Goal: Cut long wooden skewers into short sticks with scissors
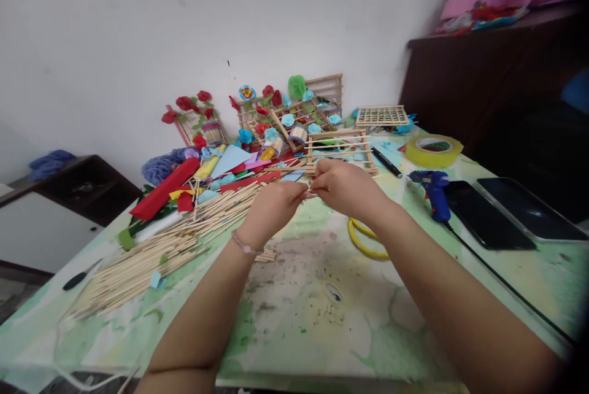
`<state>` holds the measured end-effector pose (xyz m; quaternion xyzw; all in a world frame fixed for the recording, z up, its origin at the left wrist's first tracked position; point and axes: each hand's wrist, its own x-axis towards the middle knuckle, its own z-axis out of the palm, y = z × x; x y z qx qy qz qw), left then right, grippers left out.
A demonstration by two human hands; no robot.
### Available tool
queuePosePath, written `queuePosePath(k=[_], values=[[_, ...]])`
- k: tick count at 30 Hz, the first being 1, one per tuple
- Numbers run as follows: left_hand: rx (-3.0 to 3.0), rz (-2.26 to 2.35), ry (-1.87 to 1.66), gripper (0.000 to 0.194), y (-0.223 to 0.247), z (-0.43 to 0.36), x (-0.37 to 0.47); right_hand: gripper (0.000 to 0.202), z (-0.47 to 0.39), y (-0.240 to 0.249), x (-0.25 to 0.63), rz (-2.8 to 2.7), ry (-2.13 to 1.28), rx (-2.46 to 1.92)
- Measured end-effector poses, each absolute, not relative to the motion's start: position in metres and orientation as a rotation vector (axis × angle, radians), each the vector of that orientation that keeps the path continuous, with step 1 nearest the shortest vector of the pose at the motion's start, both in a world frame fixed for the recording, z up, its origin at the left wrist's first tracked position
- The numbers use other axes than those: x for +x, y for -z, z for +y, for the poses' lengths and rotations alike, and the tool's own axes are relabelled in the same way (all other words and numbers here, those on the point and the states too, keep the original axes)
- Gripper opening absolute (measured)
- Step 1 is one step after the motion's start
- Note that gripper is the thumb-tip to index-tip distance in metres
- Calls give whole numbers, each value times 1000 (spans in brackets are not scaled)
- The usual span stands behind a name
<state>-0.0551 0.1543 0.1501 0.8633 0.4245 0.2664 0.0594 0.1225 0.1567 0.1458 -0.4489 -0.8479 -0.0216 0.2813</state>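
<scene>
Above the middle of the table, my left hand (275, 208) and my right hand (346, 188) meet at the fingertips. Both are closed in a pinch. Something small and pale shows between the fingers, too little of it to name. Just behind my right hand lies a small frame of wooden sticks (338, 147), partly covered by it. Under my right forearm a yellow ring (361, 245) rests on the table, part of it hidden. Short stick pieces (265, 255) lie beside my left wrist.
Many loose thin sticks (151, 259) spread over the table's left side, near a dark-handled blade (76, 280). Paper flowers (288, 119) and stick frames lean at the wall. To the right are clear tape (433, 151), a corded blue glue gun (435, 191), a black marker (385, 162) and two phones (488, 216).
</scene>
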Motion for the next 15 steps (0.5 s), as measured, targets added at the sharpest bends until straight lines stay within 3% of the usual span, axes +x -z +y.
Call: queuePosePath(k=[3, 8, 10, 15], values=[[2519, 1257, -851, 24, -148, 160, -59, 17, 158, -147, 123, -2217, 88, -1123], [1752, 1317, -1157, 30, -143, 177, -68, 21, 152, -159, 129, -1863, 153, -948], [1514, 1274, -1232, 31, -142, 181, -69, 26, 153, -161, 132, -1771, -67, -1020], [1430, 1124, -1156, 34, -143, 174, -61, 37, 169, -148, 135, -1408, -1061, -1066]])
